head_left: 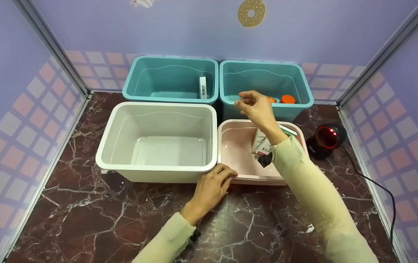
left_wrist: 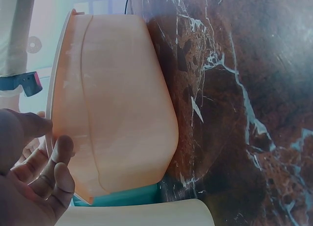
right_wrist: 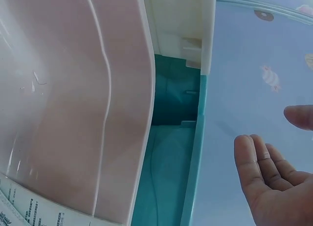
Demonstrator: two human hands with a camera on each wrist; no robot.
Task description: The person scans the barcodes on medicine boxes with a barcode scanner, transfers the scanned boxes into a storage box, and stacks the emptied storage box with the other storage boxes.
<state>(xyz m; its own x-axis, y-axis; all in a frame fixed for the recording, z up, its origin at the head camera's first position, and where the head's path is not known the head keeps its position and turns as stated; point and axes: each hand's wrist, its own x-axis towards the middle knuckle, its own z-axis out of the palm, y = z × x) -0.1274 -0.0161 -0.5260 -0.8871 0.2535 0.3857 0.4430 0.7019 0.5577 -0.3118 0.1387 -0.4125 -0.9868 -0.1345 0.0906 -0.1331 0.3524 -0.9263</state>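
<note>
My left hand (head_left: pixel 212 184) is at the front left corner of the pink bin (head_left: pixel 238 177), where it meets the white bin. In the left wrist view, the thumb and curled fingers hold the rim of the pink bin (left_wrist: pixel 122 99). My right hand (head_left: pixel 258 109) hovers over the front rim of the right teal bin (head_left: pixel 263 65). Its thumb and fingers stand apart with nothing between them, as the right wrist view shows. Several small medicine-like boxes (head_left: pixel 263 146) lie in the pink bin, partly covered by my right forearm. An orange round cap (head_left: pixel 288 99) shows inside the right teal bin.
The white bin (head_left: pixel 158 168) stands front left. Behind it, the left teal bin (head_left: pixel 172 98) contains a slim white box (head_left: pixel 203 87) with a barcode. A black scanner (head_left: pixel 327 138) glowing red stands right of the pink bin, its cable (head_left: pixel 377 182) running along the wall.
</note>
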